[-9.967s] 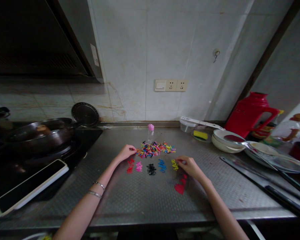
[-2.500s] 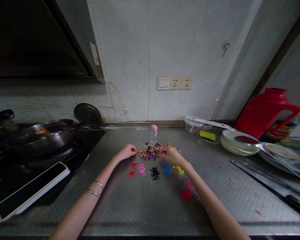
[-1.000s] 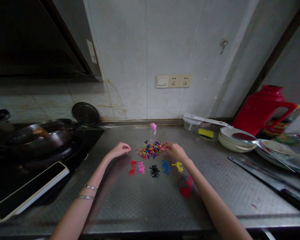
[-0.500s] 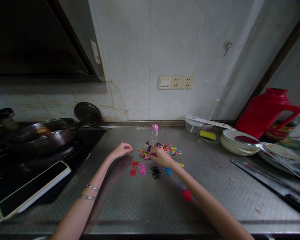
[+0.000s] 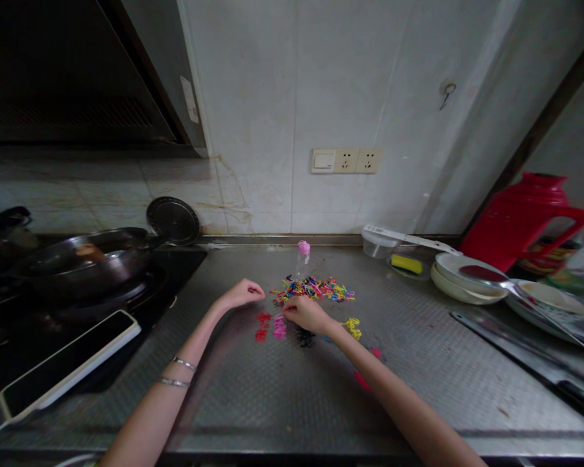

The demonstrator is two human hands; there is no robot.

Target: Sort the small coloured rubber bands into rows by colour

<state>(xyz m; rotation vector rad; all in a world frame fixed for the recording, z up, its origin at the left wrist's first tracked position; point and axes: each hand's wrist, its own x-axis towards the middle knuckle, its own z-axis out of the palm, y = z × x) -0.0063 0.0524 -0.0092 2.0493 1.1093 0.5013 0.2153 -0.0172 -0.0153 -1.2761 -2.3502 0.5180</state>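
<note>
A mixed heap of small coloured rubber bands lies on the steel counter. In front of it sit sorted little piles: red, pink, black and yellow; the blue pile is hidden under my right arm. My right hand reaches across to just above the pink pile, fingers pinched on something I cannot make out. My left hand rests curled on the counter left of the heap, beside the red pile.
A small clear bottle with a pink cap stands behind the heap. A pan sits on the stove at left, a phone beside it. Bowls, a sponge, a red jug and a knife crowd the right.
My right hand has moved from the right side of the heap leftward and down to the pink pile. My left hand has stayed curled left of the heap.
</note>
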